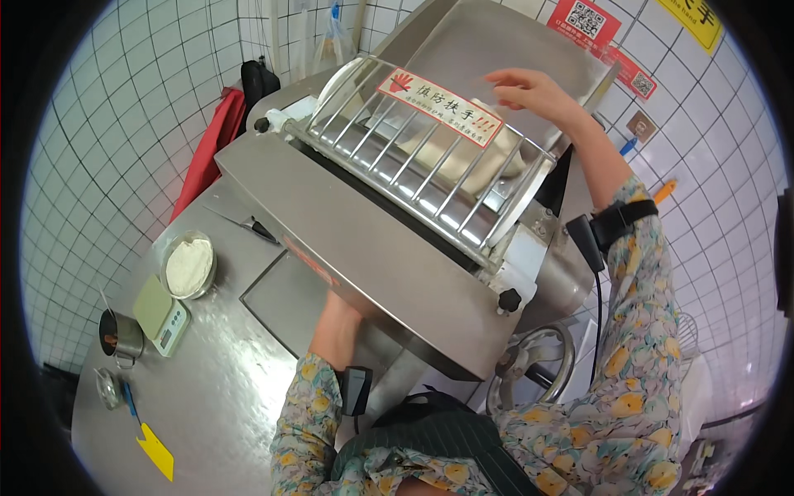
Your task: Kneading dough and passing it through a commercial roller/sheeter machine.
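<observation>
A stainless-steel dough roller machine (372, 235) stands before me. Pale dough (427, 155) lies on its steel roller, behind a barred metal guard with a warning sign (440, 106). My right hand (527, 93) hovers at the rear edge of the guard, above the sloping steel chute (459, 43). Its fingers are slightly bent and apart, with nothing seen in them. My left hand (341, 310) reaches beneath the machine's front housing. Only the wrist and the base of that hand show; the fingers are hidden, so what they touch cannot be seen.
On the steel table (229, 372) at left are a bowl of white flour (189, 266), a kitchen scale (152, 304), a metal cup (130, 341), a glass jar (110, 389), a yellow scraper (158, 452) and a black-handled knife (263, 230). A metal handwheel (567, 353) sits at lower right.
</observation>
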Tool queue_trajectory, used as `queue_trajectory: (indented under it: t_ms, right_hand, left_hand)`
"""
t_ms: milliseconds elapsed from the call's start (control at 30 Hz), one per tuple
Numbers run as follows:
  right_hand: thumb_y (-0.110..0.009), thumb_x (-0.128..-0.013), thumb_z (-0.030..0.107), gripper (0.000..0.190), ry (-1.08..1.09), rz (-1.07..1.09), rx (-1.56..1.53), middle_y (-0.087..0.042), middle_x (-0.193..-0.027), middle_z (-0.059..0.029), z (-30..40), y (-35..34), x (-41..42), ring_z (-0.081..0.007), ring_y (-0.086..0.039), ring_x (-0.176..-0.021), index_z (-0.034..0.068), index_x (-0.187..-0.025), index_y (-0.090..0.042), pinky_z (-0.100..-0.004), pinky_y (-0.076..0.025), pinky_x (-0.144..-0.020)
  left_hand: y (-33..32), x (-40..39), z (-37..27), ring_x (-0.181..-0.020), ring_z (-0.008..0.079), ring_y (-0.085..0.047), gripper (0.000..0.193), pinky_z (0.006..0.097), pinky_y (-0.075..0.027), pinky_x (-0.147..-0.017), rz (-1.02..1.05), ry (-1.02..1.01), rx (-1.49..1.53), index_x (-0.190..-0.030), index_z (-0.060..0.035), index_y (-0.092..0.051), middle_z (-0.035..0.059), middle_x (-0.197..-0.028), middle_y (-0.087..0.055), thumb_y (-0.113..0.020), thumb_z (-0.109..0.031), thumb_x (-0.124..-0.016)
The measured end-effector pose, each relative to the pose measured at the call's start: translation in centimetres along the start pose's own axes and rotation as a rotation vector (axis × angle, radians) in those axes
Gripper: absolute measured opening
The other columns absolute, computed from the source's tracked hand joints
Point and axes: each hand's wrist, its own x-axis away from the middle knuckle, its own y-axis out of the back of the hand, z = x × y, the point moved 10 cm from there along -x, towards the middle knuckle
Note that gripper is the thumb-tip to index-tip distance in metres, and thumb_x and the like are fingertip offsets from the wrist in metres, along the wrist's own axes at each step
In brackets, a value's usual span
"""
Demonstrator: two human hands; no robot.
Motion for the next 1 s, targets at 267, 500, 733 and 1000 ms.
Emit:
queue_trajectory:
  t_ms: [267,500,733,1000]
  right_hand:
    - [-0.057,-0.093,0.024,0.032,0.097,-0.189,-0.005,-0.066,-0.098,-0.0038,2.3,1.8,5.0,-0.0108,-0.061,-0.091,0.005,-0.118,-0.064,-0.0251,-0.048,-0.083]
    - [-0.058,-0.093,0.024,0.03,0.146,-0.155,-0.055,-0.066,-0.095,-0.0036,5.4,1.6,10.2,-0.0101,-0.061,-0.089,0.004,-0.114,-0.066,-0.0246,-0.048,-0.083]
    - [-0.058,-0.095,0.024,0.028,0.057,-0.184,-0.151,-0.065,-0.094,-0.0021,3.4,2.6,12.4,-0.009,-0.06,-0.089,0.003,-0.112,-0.067,-0.023,-0.049,-0.084]
    - [-0.058,-0.095,0.024,0.028,0.046,-0.196,-0.183,-0.065,-0.094,-0.0024,1.7,2.5,13.9,-0.0091,-0.06,-0.088,0.003,-0.112,-0.067,-0.0231,-0.048,-0.082]
  left_hand:
    - [-0.1,-1.6,2.2,-0.104,0.0292,-0.061,0.046,0.0441,-0.052,-0.087,0.031,0.012,0.044,-0.12,-0.0014,-0.053,0.0152,-0.115,-0.06,-0.046,-0.04,-0.097]
    - [0.0,-1.9,4.4,-0.104,0.0299,-0.061,0.046,0.0452,-0.051,-0.088,0.023,0.032,0.065,-0.12,-0.0018,-0.054,0.0154,-0.115,-0.06,-0.046,-0.041,-0.096]
    - [0.3,-1.1,6.1,-0.104,0.0306,-0.061,0.047,0.0463,-0.051,-0.089,-0.003,0.043,0.079,-0.12,-0.0022,-0.054,0.0156,-0.116,-0.06,-0.046,-0.041,-0.096]
    - [1.1,-0.2,6.9,-0.104,0.0314,-0.061,0.047,0.0475,-0.05,-0.09,-0.045,0.031,0.091,-0.121,-0.0028,-0.055,0.0158,-0.117,-0.06,-0.046,-0.042,-0.096]
